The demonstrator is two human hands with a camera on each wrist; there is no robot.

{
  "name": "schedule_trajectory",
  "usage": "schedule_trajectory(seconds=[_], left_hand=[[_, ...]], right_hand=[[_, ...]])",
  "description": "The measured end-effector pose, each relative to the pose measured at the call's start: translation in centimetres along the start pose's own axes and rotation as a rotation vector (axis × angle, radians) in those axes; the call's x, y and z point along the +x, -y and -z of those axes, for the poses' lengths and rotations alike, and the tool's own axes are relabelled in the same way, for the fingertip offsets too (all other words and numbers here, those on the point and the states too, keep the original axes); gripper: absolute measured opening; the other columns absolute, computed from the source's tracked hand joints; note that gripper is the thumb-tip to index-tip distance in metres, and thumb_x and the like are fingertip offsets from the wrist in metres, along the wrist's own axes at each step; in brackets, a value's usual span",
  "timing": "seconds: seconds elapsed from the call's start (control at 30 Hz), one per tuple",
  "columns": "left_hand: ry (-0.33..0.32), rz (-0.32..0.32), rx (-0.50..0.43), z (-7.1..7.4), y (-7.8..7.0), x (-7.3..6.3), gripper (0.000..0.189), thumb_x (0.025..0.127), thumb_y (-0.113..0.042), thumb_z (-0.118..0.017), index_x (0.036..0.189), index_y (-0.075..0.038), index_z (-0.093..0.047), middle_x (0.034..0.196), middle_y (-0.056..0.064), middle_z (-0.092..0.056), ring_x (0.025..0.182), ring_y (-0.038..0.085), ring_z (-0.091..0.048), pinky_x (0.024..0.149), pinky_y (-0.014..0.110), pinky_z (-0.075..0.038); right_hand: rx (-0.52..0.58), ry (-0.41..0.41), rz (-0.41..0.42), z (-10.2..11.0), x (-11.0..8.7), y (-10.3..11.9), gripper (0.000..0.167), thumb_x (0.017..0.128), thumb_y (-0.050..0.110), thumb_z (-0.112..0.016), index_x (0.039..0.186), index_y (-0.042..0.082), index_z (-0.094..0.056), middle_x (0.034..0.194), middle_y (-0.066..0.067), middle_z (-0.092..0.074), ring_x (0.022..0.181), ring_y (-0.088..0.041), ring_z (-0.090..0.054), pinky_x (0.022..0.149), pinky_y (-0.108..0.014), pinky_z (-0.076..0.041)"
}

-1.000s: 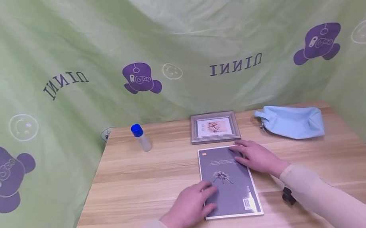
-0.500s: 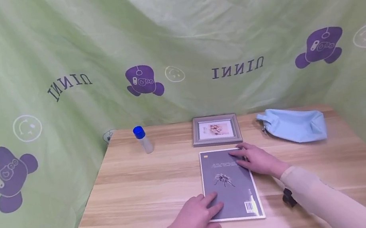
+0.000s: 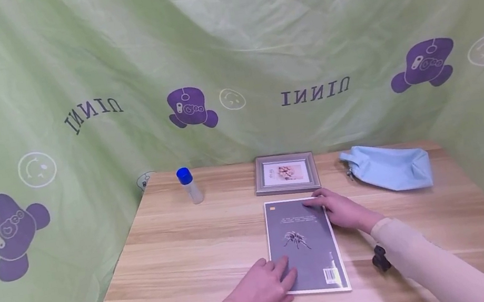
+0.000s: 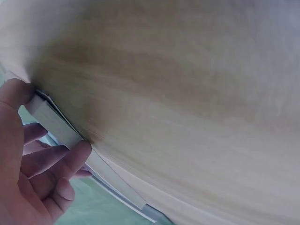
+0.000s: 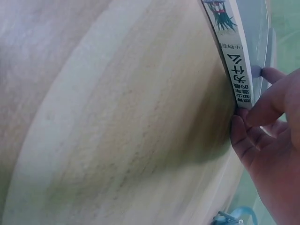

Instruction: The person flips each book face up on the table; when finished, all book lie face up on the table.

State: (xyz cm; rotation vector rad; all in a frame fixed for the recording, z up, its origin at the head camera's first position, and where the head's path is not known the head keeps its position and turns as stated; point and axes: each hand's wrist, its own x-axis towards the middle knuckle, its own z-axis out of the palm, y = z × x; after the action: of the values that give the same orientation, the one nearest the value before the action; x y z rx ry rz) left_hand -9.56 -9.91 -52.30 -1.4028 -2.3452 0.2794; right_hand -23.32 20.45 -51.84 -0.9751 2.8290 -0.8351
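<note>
A grey book (image 3: 303, 247) with a white border lies flat, barcode side up, a spider-like picture in its middle. My left hand (image 3: 258, 290) holds its near left corner, fingers over the cover; the left wrist view has fingertips against the pale page edges (image 4: 108, 171). At the far right corner my right hand (image 3: 343, 209) grips the book, one finger on the cover. In the right wrist view, the printed spine (image 5: 233, 61) runs to these fingertips, and part of that hand lies below the cover's level.
Just beyond the book lies a framed picture (image 3: 287, 187) on the wooden table (image 3: 179, 263). A blue-capped bottle (image 3: 191, 189) stands at the far left. The light blue pouch (image 3: 391, 168) is at the back right, and a green curtain (image 3: 222, 31) hangs behind.
My left hand has moved toward the near left corner of the book and closed in on it. My right hand stays at the far right corner, and the book has hardly shifted.
</note>
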Motion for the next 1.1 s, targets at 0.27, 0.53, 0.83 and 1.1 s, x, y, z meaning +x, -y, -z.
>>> schedule_trajectory(seconds=[0.27,0.53,0.83,1.1], left_hand=[[-0.068,-0.106,0.153,-0.3,-0.3,0.2,0.041,0.096,-0.037,-0.052,0.121,-0.013,-0.074,0.115,0.016,-0.075,0.079,0.019,-0.073,0.068,0.031,-0.055],[-0.052,-0.191,0.27,-0.4,-0.3,-0.2,0.043,0.099,-0.023,-0.041,0.123,-0.009,-0.074,0.113,0.017,-0.076,0.09,0.02,-0.076,0.059,0.031,-0.05],[-0.08,-0.185,0.251,-0.2,0.3,-1.2,0.049,0.105,-0.02,-0.031,0.127,-0.011,-0.075,0.116,0.013,-0.076,0.067,0.017,-0.071,0.06,0.029,-0.053],[-0.153,-0.213,0.259,0.3,1.3,-1.2,0.05,0.104,-0.017,-0.031,0.122,-0.01,-0.076,0.112,0.011,-0.077,0.06,0.015,-0.069,0.057,0.027,-0.053]], right_hand=[[-0.045,-0.019,0.064,-0.2,-0.4,-0.7,0.061,0.087,-0.019,-0.053,0.141,0.008,-0.067,0.134,-0.023,-0.055,0.122,-0.042,-0.059,0.105,-0.057,-0.048],[-0.033,-0.066,0.098,-0.2,-1.0,-0.9,0.064,0.084,-0.022,-0.055,0.139,0.009,-0.068,0.133,-0.019,-0.057,0.121,-0.04,-0.06,0.103,-0.056,-0.05],[-0.025,-0.071,0.096,0.5,-1.7,-1.3,0.061,0.087,-0.015,-0.067,0.139,0.016,-0.069,0.139,-0.018,-0.057,0.129,-0.042,-0.055,0.109,-0.059,-0.044],[-0.004,-0.069,0.078,1.0,-1.9,-1.4,0.049,0.095,-0.003,-0.07,0.14,0.015,-0.068,0.149,-0.019,-0.053,0.135,-0.044,-0.051,0.113,-0.06,-0.039]])
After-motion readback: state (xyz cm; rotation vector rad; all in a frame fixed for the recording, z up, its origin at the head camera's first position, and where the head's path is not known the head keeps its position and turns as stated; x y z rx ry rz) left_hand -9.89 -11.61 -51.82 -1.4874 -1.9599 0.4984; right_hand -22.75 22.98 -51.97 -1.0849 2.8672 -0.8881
